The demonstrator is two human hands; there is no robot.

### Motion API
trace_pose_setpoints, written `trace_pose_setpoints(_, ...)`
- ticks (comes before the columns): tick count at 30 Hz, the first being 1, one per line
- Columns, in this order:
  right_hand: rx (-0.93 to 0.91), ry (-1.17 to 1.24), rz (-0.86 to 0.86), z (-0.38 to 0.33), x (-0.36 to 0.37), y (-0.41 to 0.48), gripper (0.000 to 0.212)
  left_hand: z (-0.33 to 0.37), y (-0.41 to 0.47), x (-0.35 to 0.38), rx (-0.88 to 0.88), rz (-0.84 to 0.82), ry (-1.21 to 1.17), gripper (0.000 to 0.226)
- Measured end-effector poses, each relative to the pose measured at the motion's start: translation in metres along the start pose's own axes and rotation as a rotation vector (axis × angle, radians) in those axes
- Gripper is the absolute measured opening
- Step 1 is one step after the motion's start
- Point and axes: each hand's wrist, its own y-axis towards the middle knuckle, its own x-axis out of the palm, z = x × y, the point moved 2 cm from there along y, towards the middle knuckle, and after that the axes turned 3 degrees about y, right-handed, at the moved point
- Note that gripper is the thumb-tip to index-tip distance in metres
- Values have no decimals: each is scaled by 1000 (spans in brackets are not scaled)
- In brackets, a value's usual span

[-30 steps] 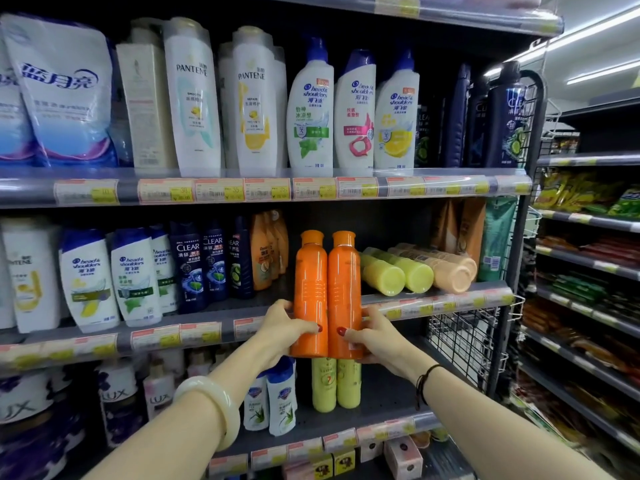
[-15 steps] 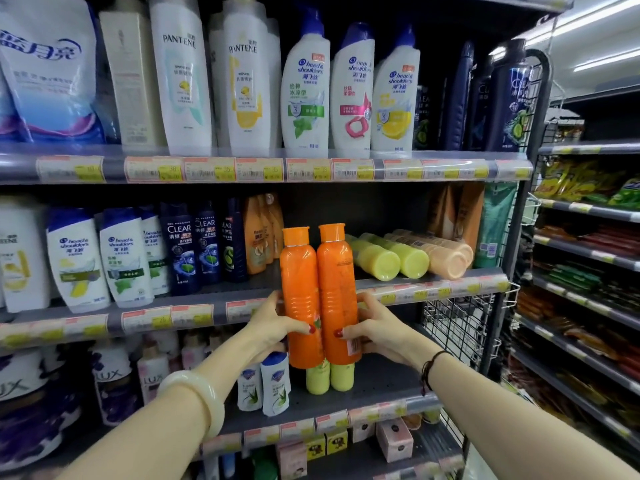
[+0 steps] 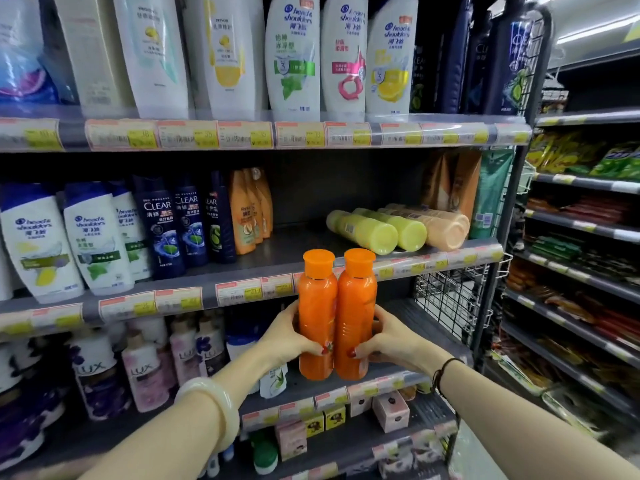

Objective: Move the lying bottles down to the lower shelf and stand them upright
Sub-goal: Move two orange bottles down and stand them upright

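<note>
I hold two orange bottles upright, side by side. My left hand [image 3: 289, 336] grips the left orange bottle [image 3: 317, 306]. My right hand [image 3: 389, 341] grips the right orange bottle [image 3: 356, 306]. Both hang in front of the lower shelf [image 3: 391, 381], their bases just above its front edge. On the middle shelf [image 3: 298, 251], to the right, several bottles still lie on their sides: two yellow-green bottles [image 3: 377, 230] and peach bottles [image 3: 443, 230] beside them, bases facing me.
Dark Clear bottles [image 3: 162, 226] and orange shampoo bottles [image 3: 247, 216] stand left on the middle shelf. Lux bottles [image 3: 145, 368] and a small white bottle [image 3: 275, 379] stand on the lower shelf left of my hands. A wire side panel [image 3: 450, 306] closes the right end.
Both hands have brought the two orange bottles down from in front of the middle shelf's edge to the lower shelf's level. The view has tilted downward.
</note>
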Motion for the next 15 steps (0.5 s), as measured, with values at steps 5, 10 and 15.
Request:
trace_pose_setpoints(5,-13,-41,47,23,-9,6,78,-20,15,18,-24,-27,13,89)
trace_pose_setpoints(10,-20,-75,48,47,-30,16,67,-35,34,49,-47,-12,10,88)
trace_pose_setpoints(15,-1,-119,65,70,-59,35,67,-45,59,80,-58,22,-20,92)
